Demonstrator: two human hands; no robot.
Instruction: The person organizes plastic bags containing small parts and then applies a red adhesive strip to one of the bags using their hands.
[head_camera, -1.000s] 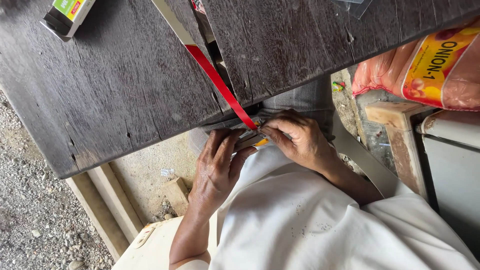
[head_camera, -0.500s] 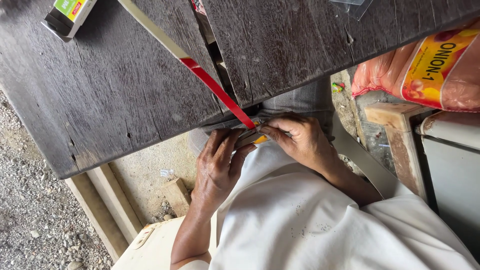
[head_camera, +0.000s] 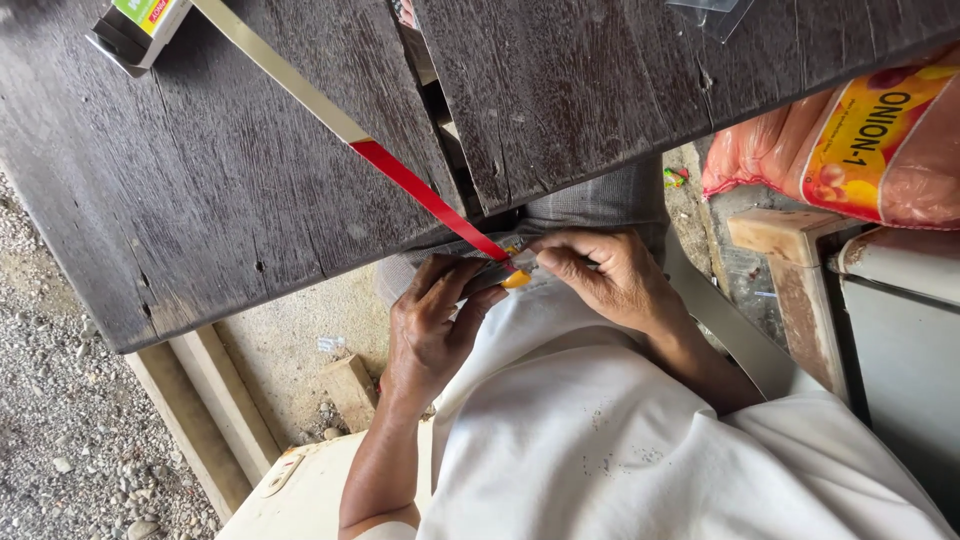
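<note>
Both the left hand (head_camera: 430, 330) and right hand (head_camera: 610, 280) pinched the small packet (head_camera: 505, 270) at the table (head_camera: 200, 200) edge, best kept steady against the red strip (head_camera: 420, 195).

The dark wooden table (head_camera: 230, 190) has a gap between its planks. A small box (head_camera: 135, 28) lies at its far left. A clear plastic piece (head_camera: 712, 12) lies far right.

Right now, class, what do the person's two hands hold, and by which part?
Both the left hand and the right hand pinch a small yellow-tipped object at the near end of the red and cream strip, just off the table edge. What it is cannot be told.
</note>
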